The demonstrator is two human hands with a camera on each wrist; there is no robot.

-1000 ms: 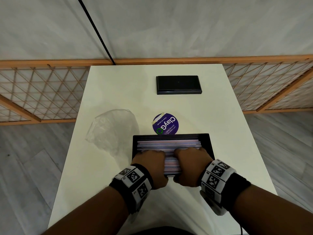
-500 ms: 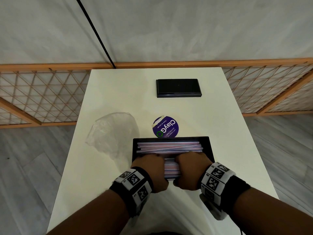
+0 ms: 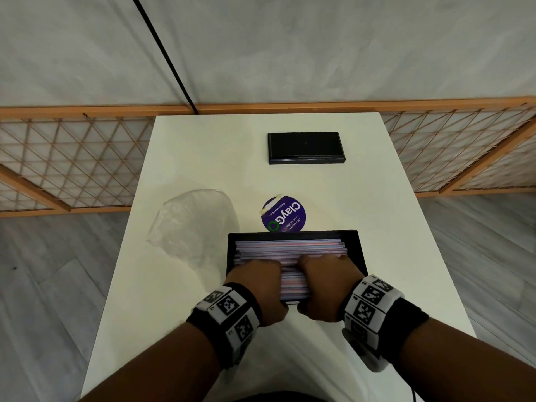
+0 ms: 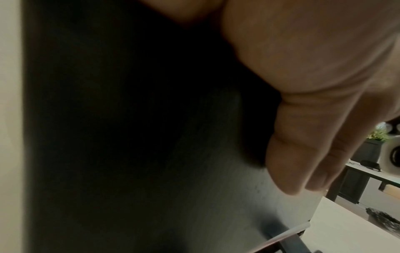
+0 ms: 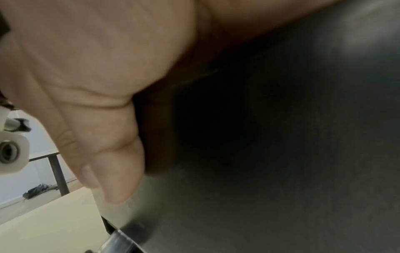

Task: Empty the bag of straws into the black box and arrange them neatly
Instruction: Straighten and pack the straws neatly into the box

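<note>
At the left of the white rectangular table point(image 3: 203, 158) lies the crumpled clear plastic bag point(image 3: 193, 224), flat and apparently empty, just beside the left wall of the open black rectangular box point(image 3: 355, 242). The box stands near the front edge of the table and it is filled with thin pastel paper straws point(image 3: 290, 249), which lie along its length in a rather even layer.

The left hand point(image 3: 256, 285) is over the near left part of the box. Its fingers are bent down onto the straws and the thumb seems to lie against the outer near wall, but whether it really grips the box or only presses, I cannot tell. The right hand point(image 3: 326, 281) mirrors it at the near right part; its fingers also curl down on the straws, and its exact hold is hidden as well.

Behind the box, touching or almost touching its far wall, is a round purple sticker point(image 3: 283, 213), and further back a black flat lid point(image 3: 306, 147).

In my judgement the straws are already inside and only the tidying remains. If the hands press too hard, the light straws could bend or spring over the low wall. The box may also slide toward the table edge.
</note>
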